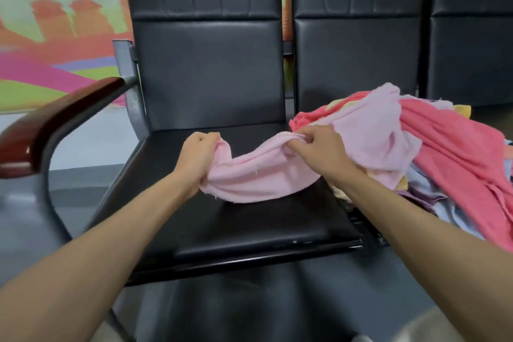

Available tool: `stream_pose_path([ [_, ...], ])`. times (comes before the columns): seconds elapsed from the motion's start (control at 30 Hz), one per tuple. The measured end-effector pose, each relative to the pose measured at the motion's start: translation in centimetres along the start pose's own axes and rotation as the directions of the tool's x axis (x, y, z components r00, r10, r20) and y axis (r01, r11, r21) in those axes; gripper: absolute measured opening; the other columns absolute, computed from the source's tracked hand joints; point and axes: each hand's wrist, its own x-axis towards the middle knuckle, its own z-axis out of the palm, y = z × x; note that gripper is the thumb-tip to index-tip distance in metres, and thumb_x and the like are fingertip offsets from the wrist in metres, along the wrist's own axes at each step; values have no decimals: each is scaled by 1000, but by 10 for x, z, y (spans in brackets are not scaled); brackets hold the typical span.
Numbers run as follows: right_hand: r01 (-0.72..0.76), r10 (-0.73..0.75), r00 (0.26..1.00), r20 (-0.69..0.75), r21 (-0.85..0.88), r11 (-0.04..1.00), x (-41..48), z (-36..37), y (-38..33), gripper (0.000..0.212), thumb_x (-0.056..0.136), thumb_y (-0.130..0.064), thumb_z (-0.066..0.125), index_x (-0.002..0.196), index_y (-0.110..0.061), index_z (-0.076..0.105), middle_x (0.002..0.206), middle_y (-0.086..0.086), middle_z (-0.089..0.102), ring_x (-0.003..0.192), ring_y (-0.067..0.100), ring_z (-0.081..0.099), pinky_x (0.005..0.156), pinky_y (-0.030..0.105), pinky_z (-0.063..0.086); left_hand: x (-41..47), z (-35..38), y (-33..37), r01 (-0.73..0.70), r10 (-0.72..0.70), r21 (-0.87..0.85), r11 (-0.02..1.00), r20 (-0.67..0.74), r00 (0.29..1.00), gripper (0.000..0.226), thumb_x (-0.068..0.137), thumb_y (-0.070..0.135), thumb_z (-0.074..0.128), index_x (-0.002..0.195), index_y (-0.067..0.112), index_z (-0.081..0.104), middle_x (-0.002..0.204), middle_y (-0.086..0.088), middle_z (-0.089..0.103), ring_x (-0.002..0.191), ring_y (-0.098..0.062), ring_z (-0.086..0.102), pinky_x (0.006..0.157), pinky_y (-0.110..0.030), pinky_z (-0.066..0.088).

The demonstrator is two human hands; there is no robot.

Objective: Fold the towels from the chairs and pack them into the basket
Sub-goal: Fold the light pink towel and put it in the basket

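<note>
Clamps left hand (198, 153) and right hand (313, 147) on bunched pale pink terry towel (255, 179) above black padded chair seat (222, 226), beside heaped coloured towels (447, 147).

Two arms (111, 244) show, bare all the way from the picture's edge to the wrists. The left hand (198, 157) and the right hand (316, 147) are bare too. Both arms look long and smooth.

The towel pile (449, 153) and the rightmost chair (472, 50) are cut off by the right edge.
</note>
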Motion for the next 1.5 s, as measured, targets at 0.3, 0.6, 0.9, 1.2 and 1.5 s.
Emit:
stream_pose_path([
  [0.3, 70, -138, 873, 468, 161, 985, 4, 85, -40, 24, 82, -19, 70, 106, -19, 68, 102, -13, 65, 98, 6, 61, 81, 13, 46, 0, -67, -36, -158, -32, 662, 732, 266, 963, 15, 86, 17, 59, 90, 22, 72, 93, 10, 68, 93, -11, 61, 70, -19, 45],
  [0.6, -52, 91, 943, 321, -128, 990, -3, 43, 10, 12, 82, -7, 60, 80, -18, 55, 74, -2, 61, 71, 23, 65, 65, 32, 52, -13, 6, -35, -402, 63, 611, 682, 498, 865, 64, 77, 58, 67, 131, 30, 47, 123, 11, 52, 106, -13, 54, 90, -33, 45],
  [0.9, -55, 267, 849, 455, -426, 903, -9, 52, 24, 35, 88, -37, 58, 104, -7, 67, 109, 10, 68, 98, 25, 61, 76, 26, 40, -5, 23, -41, -313, 93, 655, 688, 348, 933, 20, 94, 21, 39, 87, 13, 56, 89, -2, 64, 80, -22, 55, 71, -34, 44],
  [1.2, -175, 407, 804, 434, -482, 859, 6, 93, 1, 32, 80, -40, 70, 82, -13, 52, 83, 2, 56, 91, 23, 56, 78, 29, 44, 0, -13, -26, 342, -294, -216, 914, 227, 929, 28, 92, 31, 58, 83, 5, 66, 81, -8, 68, 77, -24, 65, 80, -33, 50],
  [1.5, -651, 556, 753, 353, 277, 706, 4, 52, -6, 7, 85, -3, 53, 88, -8, 57, 84, 11, 61, 74, 24, 59, 74, 42, 59, 4, -43, -36, 266, -266, 5, 964, 27, 964, 11, 82, 23, 69, 88, 15, 74, 86, -5, 73, 74, -18, 68, 69, -28, 54],
])
